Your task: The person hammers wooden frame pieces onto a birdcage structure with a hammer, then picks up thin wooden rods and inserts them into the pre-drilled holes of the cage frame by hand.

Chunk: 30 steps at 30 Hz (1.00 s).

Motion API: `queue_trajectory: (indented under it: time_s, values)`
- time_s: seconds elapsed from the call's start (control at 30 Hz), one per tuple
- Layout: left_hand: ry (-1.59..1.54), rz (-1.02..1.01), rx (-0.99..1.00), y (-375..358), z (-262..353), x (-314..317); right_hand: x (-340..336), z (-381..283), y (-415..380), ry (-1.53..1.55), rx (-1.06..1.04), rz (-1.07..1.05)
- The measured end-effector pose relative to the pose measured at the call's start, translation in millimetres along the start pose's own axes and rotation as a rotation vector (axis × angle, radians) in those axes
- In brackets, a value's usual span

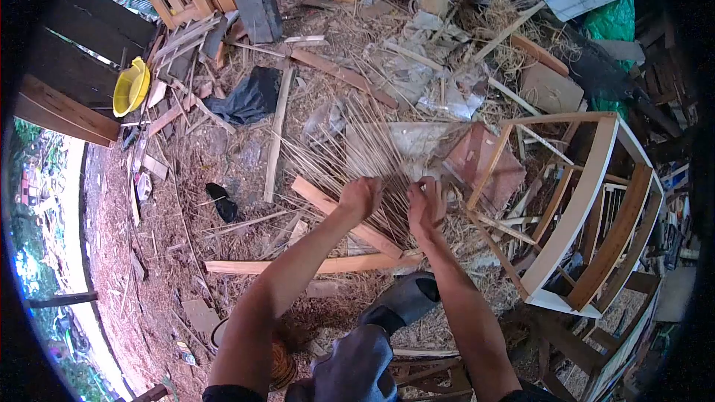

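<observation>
A spread of long thin sticks [372, 152] fans out on the ground in front of me, wide at the far end and narrower toward my feet. My left hand [360, 199] is closed at the left side of the fan, fingers curled around some of the sticks. At the right edge, my right hand [426, 205] is also closed, thumb and fingers pinching sticks. The near ends lie over a short wooden board [350, 217], which slants beneath my left wrist. Exactly how many sticks each hand grips is hidden.
A curved plank [253, 266] lies nearer to me. On the right stands a white-edged wooden frame [572, 212]. A reddish flat piece [491, 167], a black cloth [249, 95], a yellow basin [132, 88] and a dark shoe [221, 202] lie around, among wood scraps and shavings.
</observation>
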<state>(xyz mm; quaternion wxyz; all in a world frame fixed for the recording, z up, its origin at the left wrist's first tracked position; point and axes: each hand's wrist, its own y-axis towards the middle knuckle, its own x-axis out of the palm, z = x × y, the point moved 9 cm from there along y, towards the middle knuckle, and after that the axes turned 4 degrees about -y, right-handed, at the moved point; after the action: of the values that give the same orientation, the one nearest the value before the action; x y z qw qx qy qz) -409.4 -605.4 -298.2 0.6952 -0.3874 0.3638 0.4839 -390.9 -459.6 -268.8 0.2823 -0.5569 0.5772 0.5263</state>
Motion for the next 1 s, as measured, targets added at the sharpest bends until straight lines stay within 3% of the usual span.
queue_trajectory:
  time_s: [0.07, 0.17, 0.23, 0.27, 0.33, 0.4, 0.47, 0.5, 0.57, 0.6, 0.67, 0.73, 0.77, 0.8, 0.87, 1.0]
  values:
    - [0.021, -0.064, -0.041, -4.9, -1.6, -8.4, -1.2, -4.5, 0.3, 0.047, 0.003, -0.004]
    - [-0.093, -0.005, -0.051, -6.2, 0.1, -23.5, 7.4, 3.9, -7.6, 0.261, 0.251, -0.083]
    - [-0.355, 0.383, 0.060, -16.6, 9.2, -56.9, -12.8, -8.8, -12.8, 0.376, 0.245, -0.077]
    - [-0.354, 0.397, 0.070, -17.3, 14.2, -68.2, -23.1, -16.2, -15.8, 0.492, 0.238, -0.086]
    - [-1.209, 0.071, -0.148, -16.3, 20.3, -72.3, -55.2, -32.5, -20.5, 0.542, 0.250, -0.050]
    - [-1.281, 0.044, -0.113, -21.9, 37.8, -106.8, -98.0, -48.9, -25.2, 0.589, 0.257, 0.001]
    - [-1.447, 0.105, -0.029, -33.0, 65.1, -155.4, -130.2, -57.6, -36.3, 0.834, 0.379, -0.110]
    - [-1.341, 0.161, -0.002, -31.9, 67.7, -175.4, -158.3, -60.4, -41.2, 0.818, 0.387, -0.069]
    - [-1.410, 0.172, -0.009, -48.0, 102.7, -231.6, -214.3, -64.6, -51.2, 0.825, 0.292, -0.087]
    - [-1.439, 0.184, 0.058, -50.3, 116.6, -254.8, -249.4, -54.1, -58.5, 0.799, 0.311, -0.043]
    - [-1.459, 0.182, 0.161, -54.1, 160.2, -295.9, -298.0, -34.1, -68.7, 0.849, 0.386, -0.173]
    - [-1.526, 0.195, 0.241, -68.4, 204.7, -332.8, -371.7, -6.8, -70.9, 0.708, 0.284, -0.039]
    - [-1.531, 0.214, 0.276, -70.8, 233.3, -338.4, -411.6, 8.6, -70.8, 0.605, 0.150, 0.121]
    - [-1.518, 0.204, 0.304, -78.8, 267.3, -342.3, -435.1, 29.8, -74.4, 0.633, 0.255, 0.138]
    - [-1.488, 0.019, 0.323, -91.9, 348.1, -335.7, -476.6, 42.0, -83.6, 0.790, 0.309, 0.009]
    - [-1.437, -0.104, 0.439, -103.3, 465.0, -293.7, -522.7, 45.5, -115.2, 1.151, 0.316, -0.168]
